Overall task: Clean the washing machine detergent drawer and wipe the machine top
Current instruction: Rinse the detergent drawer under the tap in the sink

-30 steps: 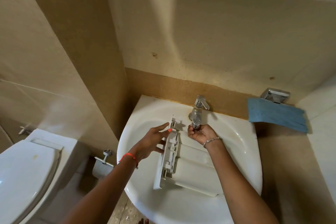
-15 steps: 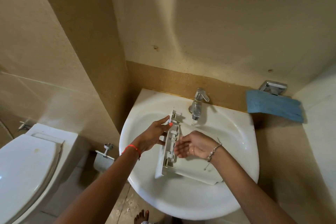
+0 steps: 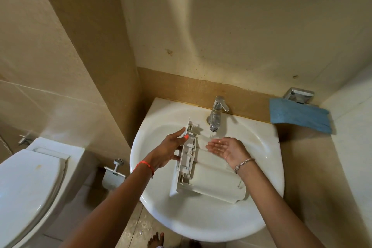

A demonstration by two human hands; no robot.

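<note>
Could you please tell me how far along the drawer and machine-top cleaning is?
Done: detergent drawer is out, lying in the sink. In hand: left hand steadies it; right hand cups tap water. Left: wiping the machine top; blue cloth hangs unused.

White drawer [image 3: 209, 175], blue cloth [image 3: 298, 115], perhaps beige tiles [image 3: 241, 36]

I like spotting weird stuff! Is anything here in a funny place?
Yes: a washing machine's detergent drawer lies tilted in the bathroom sink, far from any machine. The left hand steadies it; the right hand cups tap water.
</note>
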